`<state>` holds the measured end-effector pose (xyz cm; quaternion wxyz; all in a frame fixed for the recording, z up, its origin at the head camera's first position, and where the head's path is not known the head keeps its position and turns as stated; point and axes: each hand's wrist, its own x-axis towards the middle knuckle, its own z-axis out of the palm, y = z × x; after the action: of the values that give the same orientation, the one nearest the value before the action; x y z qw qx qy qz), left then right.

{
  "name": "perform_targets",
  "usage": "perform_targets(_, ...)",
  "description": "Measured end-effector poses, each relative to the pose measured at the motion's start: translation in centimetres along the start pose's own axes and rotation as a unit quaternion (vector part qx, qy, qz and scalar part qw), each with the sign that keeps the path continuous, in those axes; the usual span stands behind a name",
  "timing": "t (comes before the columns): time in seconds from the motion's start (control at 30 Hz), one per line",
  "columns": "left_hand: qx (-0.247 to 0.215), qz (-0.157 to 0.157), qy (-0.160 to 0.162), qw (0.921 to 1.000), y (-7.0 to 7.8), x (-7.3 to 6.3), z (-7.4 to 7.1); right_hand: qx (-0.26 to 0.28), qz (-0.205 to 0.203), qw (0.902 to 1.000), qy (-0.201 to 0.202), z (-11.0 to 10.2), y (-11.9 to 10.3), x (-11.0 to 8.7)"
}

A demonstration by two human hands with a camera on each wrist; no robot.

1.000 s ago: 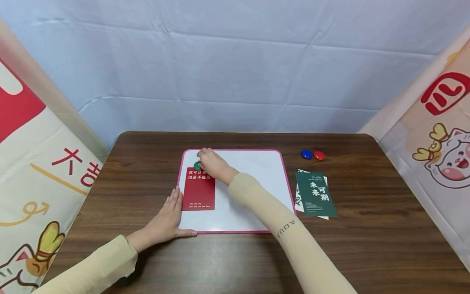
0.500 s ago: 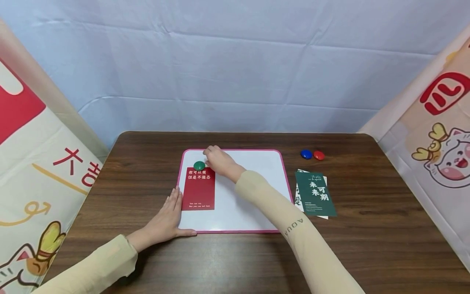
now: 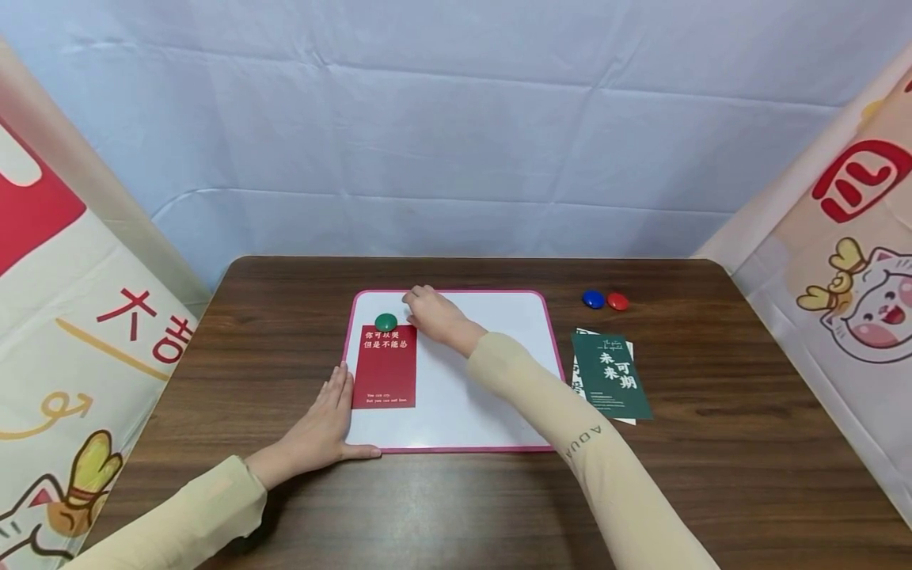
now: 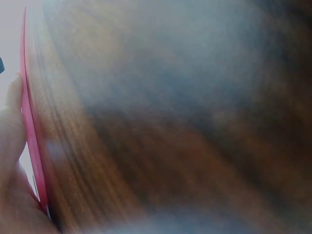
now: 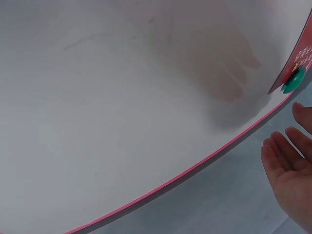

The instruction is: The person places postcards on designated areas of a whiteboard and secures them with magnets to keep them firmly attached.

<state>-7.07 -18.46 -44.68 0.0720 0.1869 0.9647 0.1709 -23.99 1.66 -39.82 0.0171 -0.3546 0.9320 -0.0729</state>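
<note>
The green disc (image 3: pixel 385 322) looks glossy plastic, the red card (image 3: pixel 385 370) paper.

Head view forward-down, wrist views close, whiteboard (image 3: pixel 442 416) shared

Left hand (image 3: pixel 324 423) is laid flat, fingers extended forward and held together, thumb spread out toward the right. Left forearm (image 3: pixel 192 507) is angled in from lower left, sleeved in a pale knit. Right forearm (image 3: pixel 598 459) is stretched forward and across to the left, likewise sleeved. Right hand (image 3: pixel 435 315) is held farther forward, fingers loosely bent, thumb kept apart from them.
</note>
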Motion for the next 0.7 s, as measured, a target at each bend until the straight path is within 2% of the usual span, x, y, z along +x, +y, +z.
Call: perform_targets(0.7, -0.007, -0.001, 0.005, 1.0, 0.0, 0.0, 0.0, -0.013, -0.025, 0.9996, 0.01, -0.1, 0.9, -2.1)
